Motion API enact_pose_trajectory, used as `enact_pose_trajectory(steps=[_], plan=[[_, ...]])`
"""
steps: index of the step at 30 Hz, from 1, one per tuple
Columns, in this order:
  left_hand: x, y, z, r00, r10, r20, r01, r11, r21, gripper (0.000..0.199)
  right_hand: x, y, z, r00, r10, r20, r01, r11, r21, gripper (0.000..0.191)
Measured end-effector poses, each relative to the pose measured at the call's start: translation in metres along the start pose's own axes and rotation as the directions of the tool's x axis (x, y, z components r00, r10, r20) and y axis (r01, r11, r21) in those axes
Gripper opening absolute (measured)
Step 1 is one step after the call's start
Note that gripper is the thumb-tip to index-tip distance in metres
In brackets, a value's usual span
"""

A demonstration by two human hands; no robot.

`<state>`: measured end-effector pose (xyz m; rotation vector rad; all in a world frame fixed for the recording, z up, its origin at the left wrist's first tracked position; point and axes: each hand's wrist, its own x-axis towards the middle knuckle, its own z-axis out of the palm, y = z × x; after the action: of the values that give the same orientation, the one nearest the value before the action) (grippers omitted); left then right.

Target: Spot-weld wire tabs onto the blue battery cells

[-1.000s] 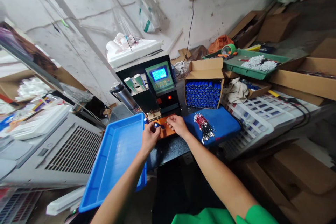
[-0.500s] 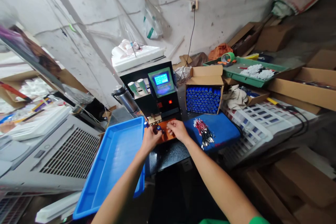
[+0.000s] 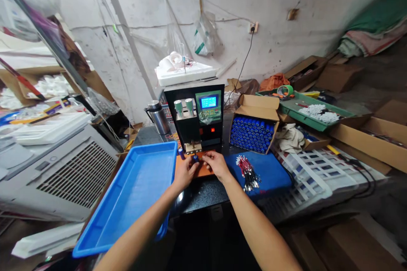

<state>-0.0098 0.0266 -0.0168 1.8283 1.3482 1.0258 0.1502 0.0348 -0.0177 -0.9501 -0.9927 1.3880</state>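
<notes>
My left hand (image 3: pixel 187 171) grips a blue cylindrical cell (image 3: pixel 195 159) over the orange plate (image 3: pixel 203 170), in front of the black machine (image 3: pixel 211 139). Close to its right, my right hand (image 3: pixel 215 163) has its fingertips pinched near the cell; what they hold is too small to make out. Another blue cell (image 3: pixel 181 153) stands on the plate's left part. The machine's electrode arms (image 3: pixel 192 147) are just behind my fingers. A bundle of red and black wires (image 3: pixel 247 172) lies on the blue pad (image 3: pixel 273 174) to the right.
A blue tray (image 3: pixel 133 194) stands at the left. Behind the pad, an open cardboard box (image 3: pixel 259 112) holds several blue cells. A metal flask (image 3: pixel 158 117) is left of the machine. Farther right are a green tray (image 3: pixel 321 126) and a white plastic crate (image 3: pixel 307 178).
The view has tilted, so the bench objects appear shifted. My right hand's fingertips have come closer to the cell in my left hand.
</notes>
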Motion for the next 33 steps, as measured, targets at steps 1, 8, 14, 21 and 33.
enact_pose_trajectory(steps=[1,8,14,21,33], plan=[[-0.001,0.001,0.001,1.000,0.015,-0.003,-0.015,1.000,0.004,0.026,-0.001,-0.002,0.003,1.000,-0.001,-0.004,0.001,1.000,0.009,0.033],[-0.003,0.003,0.004,0.998,0.031,-0.057,-0.029,0.999,0.032,0.022,0.003,0.001,0.021,0.998,-0.017,-0.056,0.018,1.000,0.008,0.028],[-0.004,0.000,0.006,0.997,0.054,-0.063,-0.050,0.997,0.055,0.021,0.005,0.008,0.025,0.996,-0.055,-0.066,0.052,0.998,-0.038,0.028],[-0.004,0.002,0.007,0.997,0.046,-0.069,-0.042,0.998,0.056,0.018,0.005,0.009,0.028,0.992,-0.063,-0.105,0.052,0.993,-0.105,0.032],[-0.004,0.002,0.006,0.998,0.035,-0.048,-0.032,0.997,0.071,0.022,0.006,0.011,0.026,0.996,-0.059,-0.074,0.050,0.991,-0.120,0.031]])
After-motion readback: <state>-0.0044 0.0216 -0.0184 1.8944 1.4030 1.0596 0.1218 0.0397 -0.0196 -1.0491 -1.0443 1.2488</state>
